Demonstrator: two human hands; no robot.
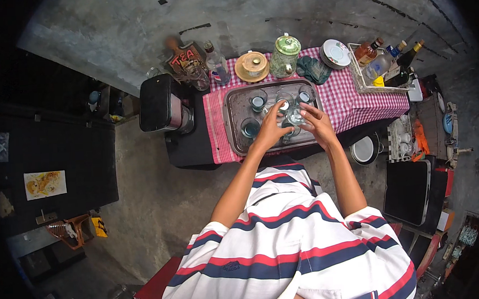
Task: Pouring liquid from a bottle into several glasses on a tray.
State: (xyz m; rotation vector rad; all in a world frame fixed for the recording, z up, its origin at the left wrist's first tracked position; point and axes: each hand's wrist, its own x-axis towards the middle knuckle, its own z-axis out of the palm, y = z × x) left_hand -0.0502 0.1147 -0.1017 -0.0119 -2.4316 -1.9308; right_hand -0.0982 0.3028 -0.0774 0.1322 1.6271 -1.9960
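Note:
A brown metal tray (232,136) holds several clear drinking glasses. Over its right half, my left hand (270,130) and my right hand (318,127) close around a clear glass (294,116) from both sides. My left thumb and index finger curve toward it, and my right fingers bend against its other side. Near my left hand stand a glass (257,102) at the back and another glass (250,128) toward the front left. One more glass (304,96) stands behind my right hand. My hands partly hide the glasses below them.
Along the table's back are a bottle (217,66), a lidded tan pot (254,63), a green-lidded glass jar (285,55), dark green cloth (313,69) and stacked plates (335,53). A bottle basket (361,78) is at right, a black dispenser (161,104) at left, a white bucket (363,149) below.

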